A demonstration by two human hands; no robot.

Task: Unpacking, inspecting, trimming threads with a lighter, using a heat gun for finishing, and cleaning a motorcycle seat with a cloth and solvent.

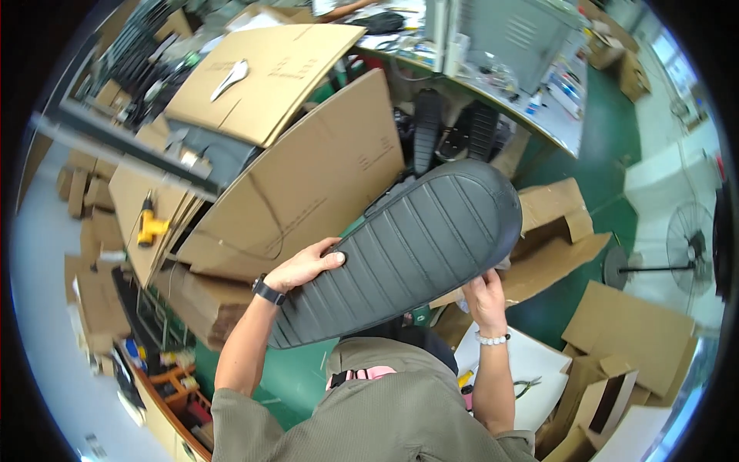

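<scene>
A long black motorcycle seat (408, 246) with stitched cross ribs is held in front of my body, tilted so that its broad rounded end points far right. My left hand (308, 266) grips its far edge towards the narrower end, thumb on the top and the other fingers partly hidden. At the near edge, close to the broad end, my right hand (486, 300) holds the seat with its fingertips tucked underneath. The seat's underside is out of sight.
Beyond the seat leans a large cardboard sheet (308, 185). More black seats (428, 127) stand under the workbench (531, 112). A yellow drill (148, 222) lies at left, an opened carton (554, 246) at right. Pliers (528, 385) rest near my right forearm; a fan (687, 237) stands far right.
</scene>
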